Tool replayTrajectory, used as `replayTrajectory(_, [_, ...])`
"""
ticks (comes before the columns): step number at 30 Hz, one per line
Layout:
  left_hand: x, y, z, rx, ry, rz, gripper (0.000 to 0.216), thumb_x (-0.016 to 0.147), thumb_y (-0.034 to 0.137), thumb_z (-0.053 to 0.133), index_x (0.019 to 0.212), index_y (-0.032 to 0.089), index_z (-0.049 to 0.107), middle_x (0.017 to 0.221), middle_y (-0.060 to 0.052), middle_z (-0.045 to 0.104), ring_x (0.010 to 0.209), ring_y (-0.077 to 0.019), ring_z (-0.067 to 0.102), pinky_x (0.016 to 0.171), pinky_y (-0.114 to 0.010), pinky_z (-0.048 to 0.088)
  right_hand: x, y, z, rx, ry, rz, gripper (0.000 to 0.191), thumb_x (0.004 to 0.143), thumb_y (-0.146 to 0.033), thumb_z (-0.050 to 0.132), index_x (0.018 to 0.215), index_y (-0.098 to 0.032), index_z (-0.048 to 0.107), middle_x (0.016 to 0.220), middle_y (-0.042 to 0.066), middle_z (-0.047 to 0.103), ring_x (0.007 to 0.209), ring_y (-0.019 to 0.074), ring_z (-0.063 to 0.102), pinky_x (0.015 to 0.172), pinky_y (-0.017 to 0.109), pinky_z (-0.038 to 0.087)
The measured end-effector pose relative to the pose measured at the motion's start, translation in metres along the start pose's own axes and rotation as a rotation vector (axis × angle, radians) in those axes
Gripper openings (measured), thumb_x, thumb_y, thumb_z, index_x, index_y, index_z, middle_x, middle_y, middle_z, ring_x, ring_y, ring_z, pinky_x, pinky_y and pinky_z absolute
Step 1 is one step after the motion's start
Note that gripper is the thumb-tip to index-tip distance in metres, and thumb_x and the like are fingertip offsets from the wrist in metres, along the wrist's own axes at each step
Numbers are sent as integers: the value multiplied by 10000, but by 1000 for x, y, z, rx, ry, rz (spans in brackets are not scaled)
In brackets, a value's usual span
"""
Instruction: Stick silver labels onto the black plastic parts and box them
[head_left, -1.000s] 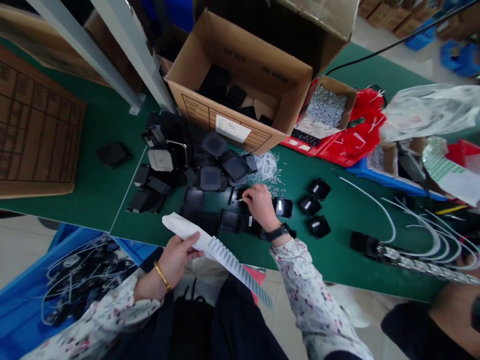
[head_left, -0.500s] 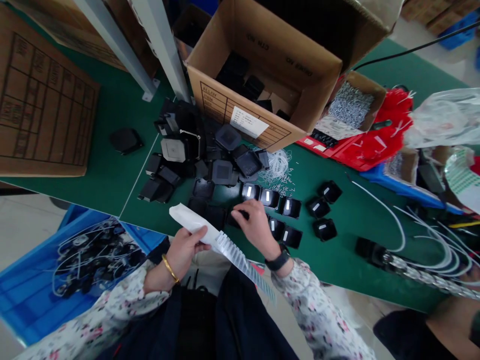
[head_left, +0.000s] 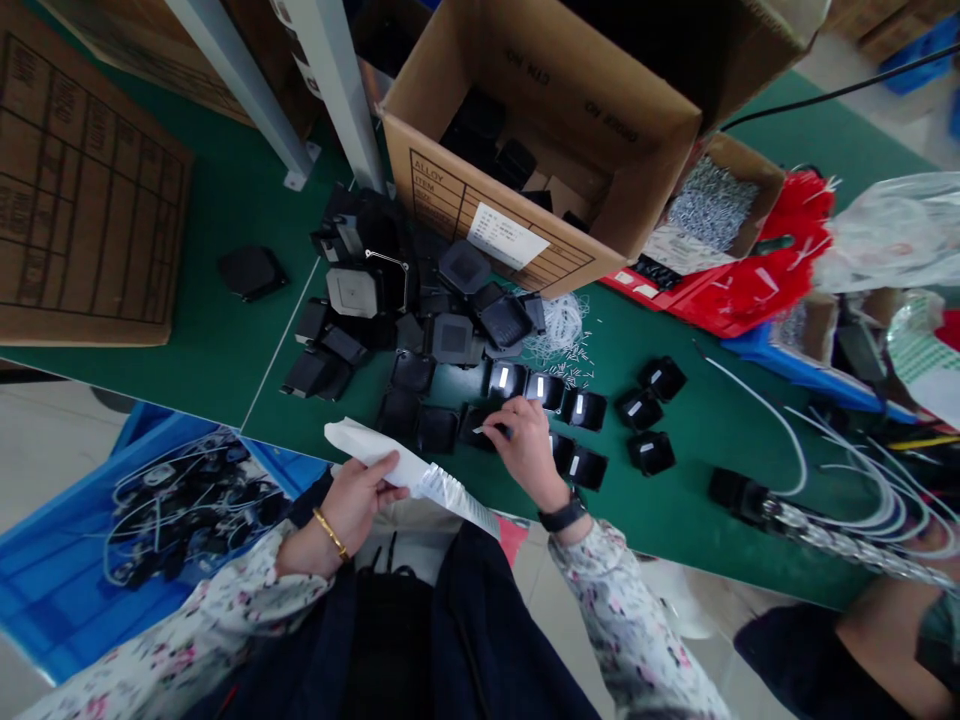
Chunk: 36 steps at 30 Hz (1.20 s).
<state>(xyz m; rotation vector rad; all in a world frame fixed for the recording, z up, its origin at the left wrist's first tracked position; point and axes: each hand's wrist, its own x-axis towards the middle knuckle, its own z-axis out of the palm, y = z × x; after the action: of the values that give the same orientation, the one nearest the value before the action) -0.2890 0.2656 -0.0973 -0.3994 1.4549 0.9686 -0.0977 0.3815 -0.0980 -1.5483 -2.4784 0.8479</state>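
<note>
Two hands at a green bench (head_left: pixel 690 520). The left hand (head_left: pixel 364 505) grips one long white paper strip (head_left: pixel 409 467) near the edge, its right part ridged with small slips. The right hand (head_left: pixel 521 445) pinches one small white label (head_left: pixel 480 430) over an open, square black plastic case (head_left: pixel 469 416). Three similar cases (head_left: pixel 640 412) sit apart, right.

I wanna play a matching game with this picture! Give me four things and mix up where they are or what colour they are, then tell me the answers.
Things:
1. white strip
2. bracelet
3. small pale piece
4. silvery bits

Clues:
A. pinched by the right hand
B. in a small cardboard box
C. held in the left hand
D. gold-coloured

Right pairs: 1-C, 2-D, 3-A, 4-B
</note>
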Motion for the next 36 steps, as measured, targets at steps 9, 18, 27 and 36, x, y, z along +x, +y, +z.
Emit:
replayTrajectory(9, [-3,5,-7,-36,-16,8,69,807,38,549,862,68,579,739,-90,651,568,-138,610,451,-209,540,1,14,36,-563,-97,-177,117,873,-189,532,827,-194,638,835,69,530,836,243,419,746,386,308])
replayTrajectory(18, [-5,7,-9,-57,-36,1,43,799,49,564,836,63,580,731,-94,647,568,-143,604,457,-220,539,-18,-50,22,55,-50,-85,199,813,-335,642,944,-186,652,954,72,553,912,231,464,786,354,402])
replayTrajectory(27, [3,11,-22,-89,-1,-88,34,810,54,542,804,79,565,686,-67,638,521,-130,594,431,-210,530,-23,-75,35,319,-11,-163,98,846,-174,581,798,-213,657,889,38,595,899,202,488,804,369,405])
replayTrajectory(36, [5,14,-39,-31,17,-52,84,828,103,548,906,79,562,767,-124,669,561,-181,649,430,-226,541,15,-58,30,224,-60,-53,105,841,-166,561,781,-200,640,865,42,556,869,201,484,788,344,399])
